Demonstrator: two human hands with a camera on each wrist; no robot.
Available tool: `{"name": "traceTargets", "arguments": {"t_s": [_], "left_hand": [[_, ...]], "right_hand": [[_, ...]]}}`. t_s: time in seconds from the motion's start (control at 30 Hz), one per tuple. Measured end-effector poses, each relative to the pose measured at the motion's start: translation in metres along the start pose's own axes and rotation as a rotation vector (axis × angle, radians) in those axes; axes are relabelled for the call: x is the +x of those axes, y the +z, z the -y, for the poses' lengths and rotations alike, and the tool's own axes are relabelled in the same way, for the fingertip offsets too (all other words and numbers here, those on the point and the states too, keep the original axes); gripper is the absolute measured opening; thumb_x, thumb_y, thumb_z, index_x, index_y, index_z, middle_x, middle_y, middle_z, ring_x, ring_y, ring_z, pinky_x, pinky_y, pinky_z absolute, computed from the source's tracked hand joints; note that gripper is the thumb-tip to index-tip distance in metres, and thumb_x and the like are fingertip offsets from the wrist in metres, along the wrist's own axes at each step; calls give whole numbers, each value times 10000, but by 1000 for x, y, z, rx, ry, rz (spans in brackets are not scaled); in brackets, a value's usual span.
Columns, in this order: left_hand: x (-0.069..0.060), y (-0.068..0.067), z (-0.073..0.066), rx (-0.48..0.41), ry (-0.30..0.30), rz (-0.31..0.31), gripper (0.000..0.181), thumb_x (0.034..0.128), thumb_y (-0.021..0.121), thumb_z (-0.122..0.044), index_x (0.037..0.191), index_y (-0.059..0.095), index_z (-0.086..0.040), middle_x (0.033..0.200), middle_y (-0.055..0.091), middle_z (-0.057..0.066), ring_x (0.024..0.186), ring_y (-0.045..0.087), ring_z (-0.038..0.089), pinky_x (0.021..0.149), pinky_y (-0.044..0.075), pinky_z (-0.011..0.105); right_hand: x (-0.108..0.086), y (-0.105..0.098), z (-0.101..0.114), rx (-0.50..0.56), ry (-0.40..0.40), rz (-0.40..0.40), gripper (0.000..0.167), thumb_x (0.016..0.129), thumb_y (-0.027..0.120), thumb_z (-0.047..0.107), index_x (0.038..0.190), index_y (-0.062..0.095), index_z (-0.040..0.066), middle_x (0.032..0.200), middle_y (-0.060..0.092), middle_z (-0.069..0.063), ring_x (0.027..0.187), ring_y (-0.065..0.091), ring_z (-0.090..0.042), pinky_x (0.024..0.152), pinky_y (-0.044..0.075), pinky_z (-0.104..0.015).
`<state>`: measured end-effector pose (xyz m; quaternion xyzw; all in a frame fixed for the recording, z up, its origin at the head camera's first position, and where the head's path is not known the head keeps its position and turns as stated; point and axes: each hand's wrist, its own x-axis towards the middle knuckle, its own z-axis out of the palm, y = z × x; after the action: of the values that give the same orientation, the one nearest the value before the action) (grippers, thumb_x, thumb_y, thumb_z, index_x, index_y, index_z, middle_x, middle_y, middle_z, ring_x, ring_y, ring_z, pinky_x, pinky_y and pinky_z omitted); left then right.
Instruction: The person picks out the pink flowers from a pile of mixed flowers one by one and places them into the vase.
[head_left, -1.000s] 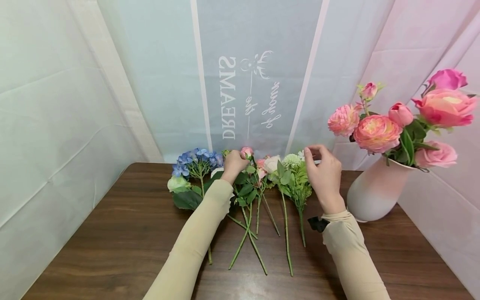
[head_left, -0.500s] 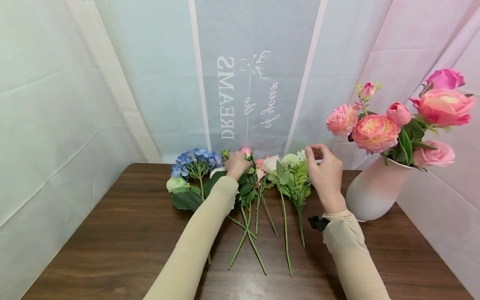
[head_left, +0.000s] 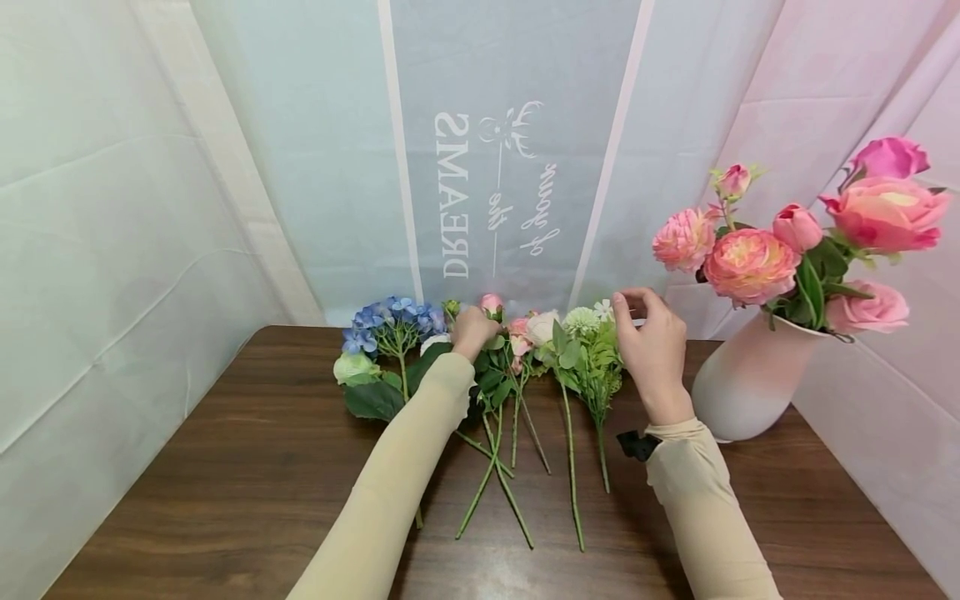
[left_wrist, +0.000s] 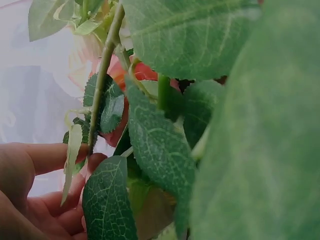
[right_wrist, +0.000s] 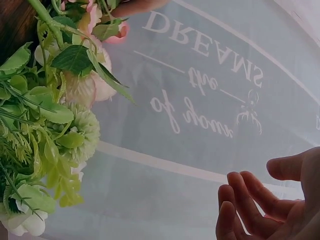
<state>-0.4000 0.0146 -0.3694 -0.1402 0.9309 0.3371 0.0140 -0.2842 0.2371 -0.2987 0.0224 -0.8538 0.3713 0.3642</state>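
My left hand (head_left: pixel 472 332) is among the flowers at the back of the table. In the left wrist view, its thumb and index finger pinch a thin, leafy rose stem (left_wrist: pixel 102 75). Beside that hand in the head view is a pink rosebud (head_left: pixel 491 303); leaves hide which bloom the stem carries. My right hand (head_left: pixel 652 354) hovers right of the white-green pompom flower (head_left: pixel 581 321), fingers loosely bent and holding nothing. Between the hands lie coral-pink flowers (head_left: pixel 518 333) and a cream rose (head_left: pixel 542 327). A blue hydrangea (head_left: pixel 393 321) is on the left.
A white-and-pink vase (head_left: pixel 753 383) of pink and coral flowers stands at the right, close to my right forearm. Several green stems (head_left: pixel 570 467) point toward the front of the brown wooden table (head_left: pixel 225 483). A grey printed cloth (head_left: pixel 517 67) hangs behind.
My left hand has shifted slightly right and is now lower beside the pink rosebud, which has moved a little left. A thin coral-flower stem has swung slightly left. My right hand stays nearly still.
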Motion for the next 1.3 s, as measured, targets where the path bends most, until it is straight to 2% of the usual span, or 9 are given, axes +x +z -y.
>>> {"name": "traceTargets", "arguments": {"t_s": [0.17,0.27,0.5,0.6,0.67,0.77,0.9,1.13,1.3], "left_hand": [[-1,-2,0,-32,4,1,387,772,748,-347,619,444,-164,663,499,21,636,493,207,572,380,350],[-1,-4,0,-70,1,36,431,763,767,-360,603,414,-170,603,420,-3,578,437,182,519,339,320],[-2,-11,-3,-202,17,64,498,802,741,-327,508,368,-175,465,301,-44,455,334,144,444,289,297],[-5,-15,-3,-278,29,74,452,809,736,-315,488,460,-159,474,393,-46,480,379,147,466,329,295],[-9,-19,-2,-327,49,65,366,807,738,-301,520,575,-141,556,519,-37,542,464,153,504,391,293],[-15,-25,-2,-398,80,46,228,805,737,-288,659,711,-115,775,669,4,703,588,187,595,480,317],[-22,-30,-2,-489,112,26,178,815,734,-276,814,761,-100,961,699,60,836,626,221,669,514,339],[-38,-39,-6,-596,207,-33,144,828,710,-213,822,761,-78,907,709,73,797,635,198,618,507,288],[-57,-52,-10,-704,254,-22,129,858,670,-142,895,742,-42,899,700,101,824,630,207,642,509,282]], "right_hand": [[0,0,0,-3,-5,5,340,957,547,332,1056,678,35,944,703,-139,830,652,-294,716,489,-440],[0,0,0,-2,-5,7,323,955,555,317,1052,679,35,940,702,-139,829,651,-293,713,489,-439],[0,1,-2,-8,-6,5,338,958,544,336,1047,680,39,936,704,-132,834,653,-286,716,485,-428],[0,2,-2,-10,-5,8,322,957,548,321,1041,679,40,926,706,-129,829,654,-282,712,479,-424],[-1,3,-1,-8,-5,14,317,957,549,318,1039,678,41,919,706,-127,828,654,-278,708,479,-419],[-1,3,1,-3,-3,17,311,955,552,314,1039,680,43,914,708,-124,827,654,-272,705,482,-413],[-1,2,3,8,-1,15,297,952,558,299,1037,683,43,918,710,-122,828,656,-269,706,489,-406],[-1,3,6,14,9,29,311,951,557,323,1040,681,52,933,708,-120,840,657,-269,723,492,-406],[-1,3,9,20,5,33,304,951,559,321,1040,682,57,927,710,-115,837,659,-267,722,490,-406]]}}
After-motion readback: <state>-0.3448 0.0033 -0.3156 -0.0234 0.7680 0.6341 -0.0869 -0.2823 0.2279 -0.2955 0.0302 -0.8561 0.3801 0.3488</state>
